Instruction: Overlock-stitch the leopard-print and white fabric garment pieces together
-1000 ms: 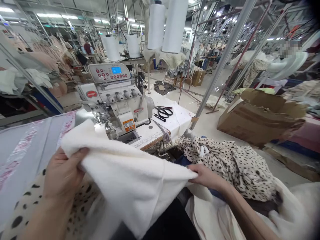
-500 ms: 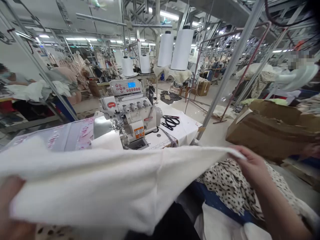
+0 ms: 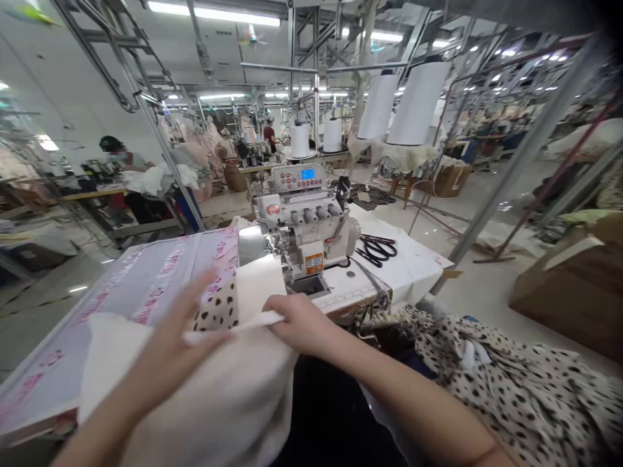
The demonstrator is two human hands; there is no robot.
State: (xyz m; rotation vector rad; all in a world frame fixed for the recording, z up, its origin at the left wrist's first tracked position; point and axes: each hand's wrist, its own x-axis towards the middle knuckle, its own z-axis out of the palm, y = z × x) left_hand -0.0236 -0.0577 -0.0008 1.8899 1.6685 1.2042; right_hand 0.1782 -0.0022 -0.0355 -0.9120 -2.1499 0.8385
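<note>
White fabric (image 3: 219, 389) hangs over the table's near edge toward my lap, its upper edge folded. My right hand (image 3: 299, 324) pinches that edge just in front of the overlock sewing machine (image 3: 311, 224). At the left of it, my left hand (image 3: 182, 344) is slightly blurred, fingers and thumb spread apart, the thumb lying along the fabric's edge. Between and beyond the hands lies a black-spotted cream piece of cloth (image 3: 221, 308), beside a flat white piece (image 3: 260, 282) that reaches the machine's presser area.
Black-handled scissors (image 3: 377, 250) lie on a white cloth right of the machine. Spotted fabric (image 3: 506, 370) is heaped at my right, near a cardboard box (image 3: 569, 292). Thread cones (image 3: 418, 104) stand above. Another person (image 3: 124, 155) sits at the far left.
The white fabric, stretched wide between both hands before, is now lowered and bunched at the table's edge. My hands have come together. The view has swung left.
</note>
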